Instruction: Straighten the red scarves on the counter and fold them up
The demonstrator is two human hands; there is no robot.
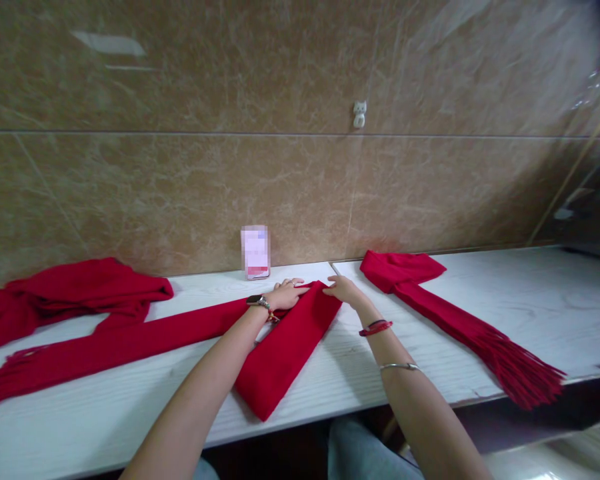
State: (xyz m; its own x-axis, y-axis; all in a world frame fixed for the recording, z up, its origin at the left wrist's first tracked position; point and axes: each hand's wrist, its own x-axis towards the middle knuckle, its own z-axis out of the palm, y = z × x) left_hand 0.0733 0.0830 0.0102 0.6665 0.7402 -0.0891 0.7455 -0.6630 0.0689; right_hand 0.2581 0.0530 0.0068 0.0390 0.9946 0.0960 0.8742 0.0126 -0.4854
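A long red scarf (290, 360) lies folded at an angle on the white table. One wide length slants toward the near edge, and a narrower length stretches left to a fringed end. My left hand (284, 295) rests on the scarf near the fold, fingers stretched out, and a dark watch is on that wrist. At the upper right corner of the fold, my right hand (344, 291) grips the cloth between thumb and fingers. Part of the narrower length is covered by my left hand and forearm.
On the right lies another red scarf (400, 272) with its fringe toward the near edge. A heap of red cloth (80, 293) is at the far left. A phone (255, 252) leans upright against the tiled wall (180, 193). The white table (520, 293) ends close to my legs.
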